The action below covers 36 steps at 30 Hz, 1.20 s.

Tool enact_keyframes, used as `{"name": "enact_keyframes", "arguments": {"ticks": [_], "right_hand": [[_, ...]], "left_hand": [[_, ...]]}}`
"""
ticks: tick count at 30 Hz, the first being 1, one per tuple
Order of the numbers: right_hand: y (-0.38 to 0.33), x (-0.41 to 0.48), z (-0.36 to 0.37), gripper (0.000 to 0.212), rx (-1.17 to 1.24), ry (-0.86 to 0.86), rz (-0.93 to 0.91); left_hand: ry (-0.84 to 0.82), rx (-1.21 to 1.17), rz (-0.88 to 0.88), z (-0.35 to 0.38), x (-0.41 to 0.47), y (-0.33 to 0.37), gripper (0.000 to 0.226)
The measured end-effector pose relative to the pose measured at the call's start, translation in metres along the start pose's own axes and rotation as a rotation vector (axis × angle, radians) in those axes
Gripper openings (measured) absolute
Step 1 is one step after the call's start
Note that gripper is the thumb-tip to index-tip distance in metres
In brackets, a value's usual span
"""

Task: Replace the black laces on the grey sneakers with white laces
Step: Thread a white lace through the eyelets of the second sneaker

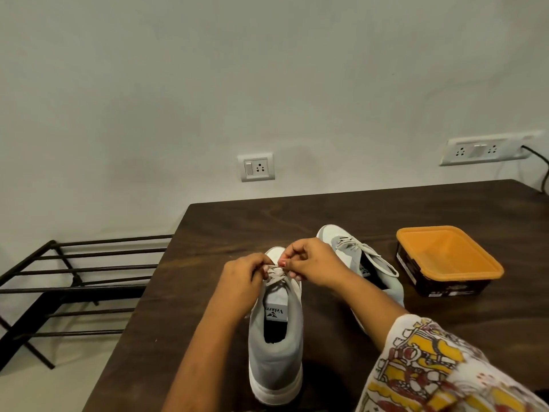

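Note:
A grey sneaker stands on the dark wooden table, heel toward me, toe away. A white lace runs across its front eyelets. My left hand pinches the lace at the left side of the shoe. My right hand pinches the same lace from the right, fingertips close to the left hand's. A second grey sneaker lies behind my right forearm, with a white lace threaded and its loose end trailing right. No black lace is in view.
An orange-lidded dark box sits at the right of the table. A black metal rack stands on the floor beyond the table's left edge. Wall sockets are on the wall behind.

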State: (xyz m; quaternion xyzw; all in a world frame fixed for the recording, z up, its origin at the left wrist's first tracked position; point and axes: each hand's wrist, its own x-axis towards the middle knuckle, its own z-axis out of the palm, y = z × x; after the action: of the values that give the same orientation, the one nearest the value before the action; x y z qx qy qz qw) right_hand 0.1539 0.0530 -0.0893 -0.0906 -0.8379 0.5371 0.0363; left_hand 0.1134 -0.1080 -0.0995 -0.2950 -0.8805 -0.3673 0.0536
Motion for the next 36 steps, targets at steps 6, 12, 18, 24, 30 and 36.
{"name": "enact_keyframes", "arguments": {"ticks": [6,12,18,24,30,36], "right_hand": [[-0.003,-0.010,-0.003,0.029,-0.291,-0.147,0.140],[0.003,-0.004,0.005,0.021,-0.210,-0.103,0.302],[0.012,-0.005,-0.002,0.007,0.114,-0.160,0.410],[0.015,-0.004,-0.003,0.017,0.166,-0.172,0.421],[0.016,-0.003,-0.003,0.009,0.176,-0.173,0.426],[0.014,-0.004,-0.003,0.012,0.163,-0.172,0.411]], "left_hand": [[0.017,0.147,-0.063,0.004,-0.002,-0.005,0.011],[-0.014,0.350,0.080,0.013,-0.007,0.007,0.017],[-0.044,0.404,0.092,0.021,-0.006,0.011,0.024],[-0.057,0.413,0.104,0.020,-0.006,0.013,0.025],[-0.079,0.422,0.065,0.019,-0.008,0.014,0.024],[-0.071,0.522,0.146,0.015,-0.008,0.019,0.028]]}}
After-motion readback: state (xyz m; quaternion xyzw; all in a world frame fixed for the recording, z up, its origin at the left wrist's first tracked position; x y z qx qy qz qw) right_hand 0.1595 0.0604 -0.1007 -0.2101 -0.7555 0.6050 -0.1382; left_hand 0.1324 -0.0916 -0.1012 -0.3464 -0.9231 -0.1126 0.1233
